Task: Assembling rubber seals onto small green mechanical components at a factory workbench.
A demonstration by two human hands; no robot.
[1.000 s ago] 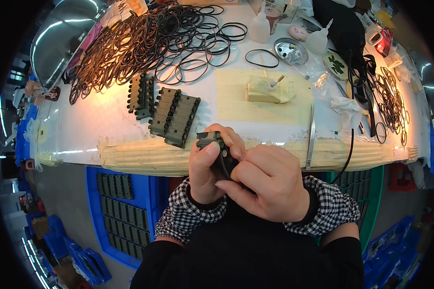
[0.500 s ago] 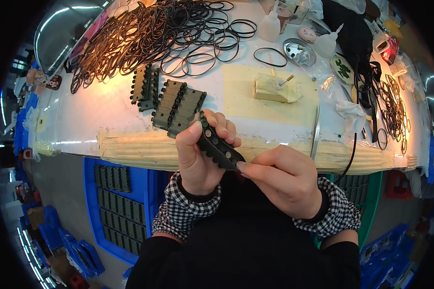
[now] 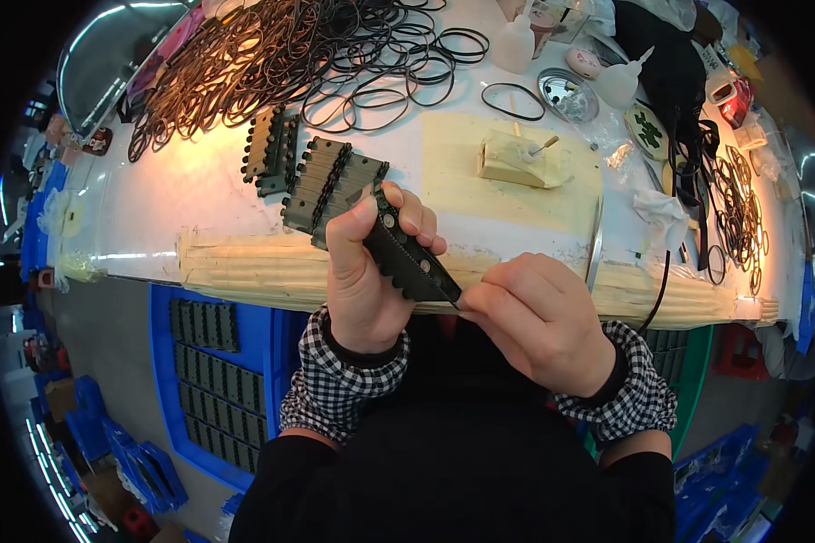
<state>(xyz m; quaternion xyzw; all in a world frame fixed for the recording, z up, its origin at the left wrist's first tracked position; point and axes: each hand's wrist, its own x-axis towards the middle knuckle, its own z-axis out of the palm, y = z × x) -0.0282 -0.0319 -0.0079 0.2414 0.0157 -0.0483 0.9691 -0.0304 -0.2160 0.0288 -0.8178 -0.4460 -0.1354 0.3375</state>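
Note:
My left hand [image 3: 367, 271] is closed round a dark green plastic piece [image 3: 412, 262] with a scalloped lower edge and round metallic discs set along its side. It slants down to the right, above the table's front edge. Thumb and fingers of my right hand [image 3: 539, 321] are pinched together at the lower right tip of that piece. What lies between those fingertips is too small to make out. Just beyond my left hand, similar ribbed dark green pieces [image 3: 326, 185] lie side by side on the table, and a smaller group [image 3: 267, 149] sits farther left.
A heap of black rubber loops [image 3: 272, 63] covers the far left. A taped block [image 3: 521, 161] with a small stick stands on a yellowish sheet. Squeeze bottles [image 3: 513, 45] and a metal dish [image 3: 568, 95] are behind it. A blue tray [image 3: 165, 398] of green pieces is below the padded table edge [image 3: 244, 269].
The held piece has turned slightly, showing fewer discs. My left hand has shifted slightly left; my right fingertips have moved slightly right, staying at its tip.

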